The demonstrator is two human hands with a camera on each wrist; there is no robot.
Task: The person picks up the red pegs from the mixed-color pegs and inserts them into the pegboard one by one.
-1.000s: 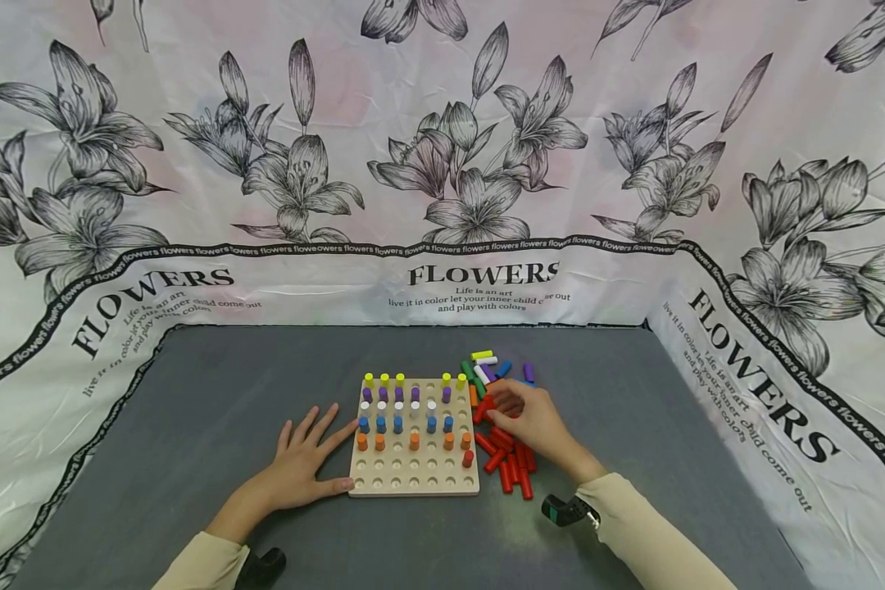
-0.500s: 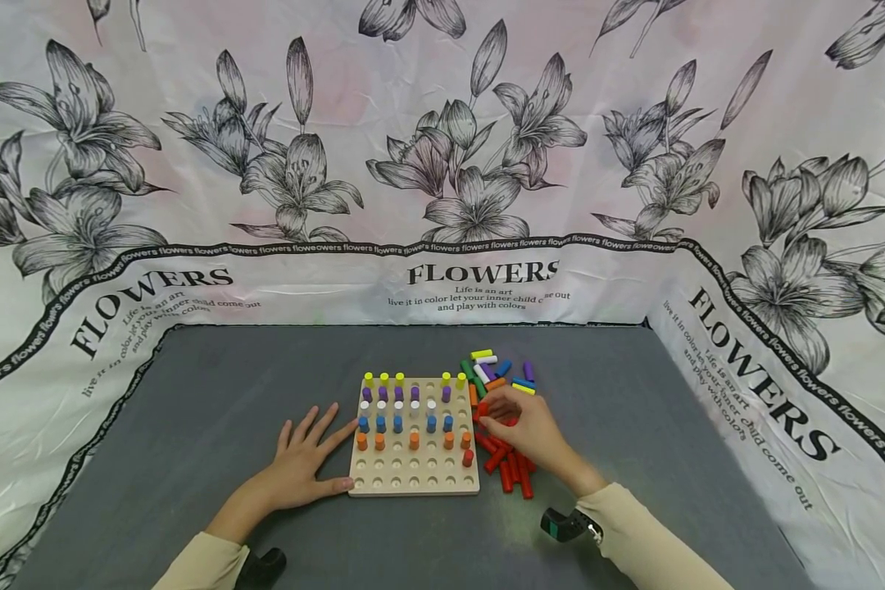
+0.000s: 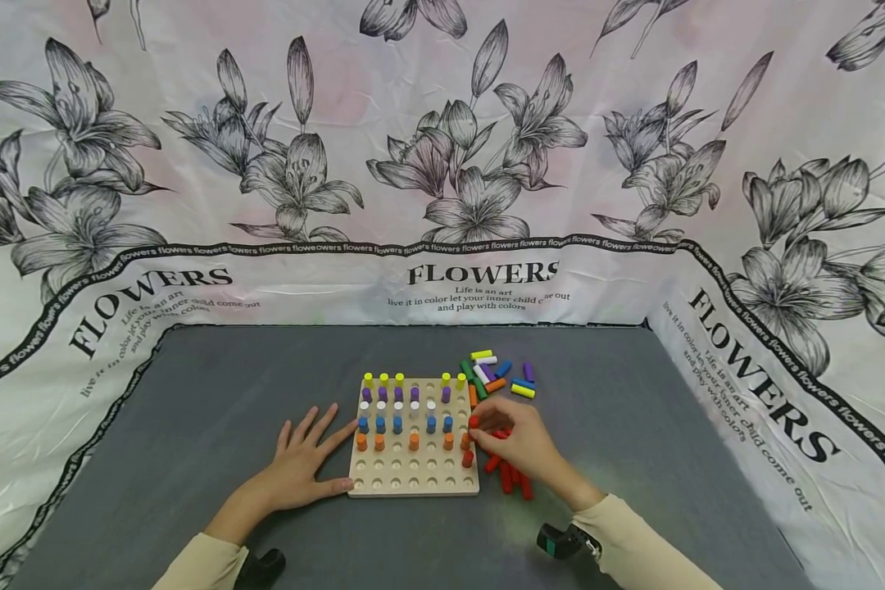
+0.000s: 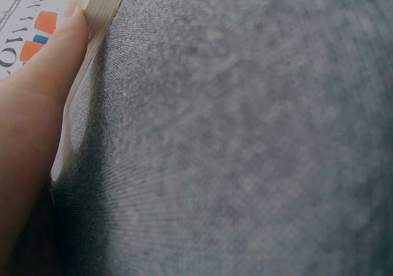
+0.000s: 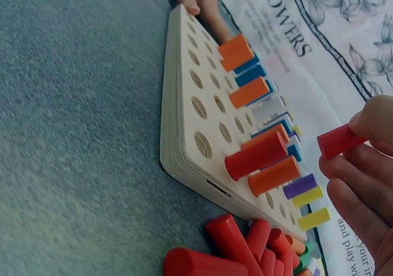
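My right hand [image 3: 519,438] pinches a red peg [image 5: 339,142] between thumb and fingers, just off the right edge of a wooden pegboard [image 3: 413,483]. A lone red peg [image 3: 468,459] stands upright in the board near its right side. Behind it run rows of orange, blue, white, purple and yellow pegs, with gaps between some. My left hand [image 3: 298,467] lies spread at the board's left side, its thumb touching the front left corner. In the left wrist view that thumb [image 4: 70,34] rests against the board's edge.
Loose red pegs [image 5: 230,239] lie in a pile right of the board, partly under my right hand. Behind them are scattered pegs of mixed colours, among them a yellow peg [image 3: 523,392] and a purple peg [image 3: 528,372]. A flower-printed cloth [image 3: 324,287] borders the grey table.
My right hand has moved from the loose pegs toward the front and slightly left, bringing the pinched red peg to the board's right edge. The left hand stays put.
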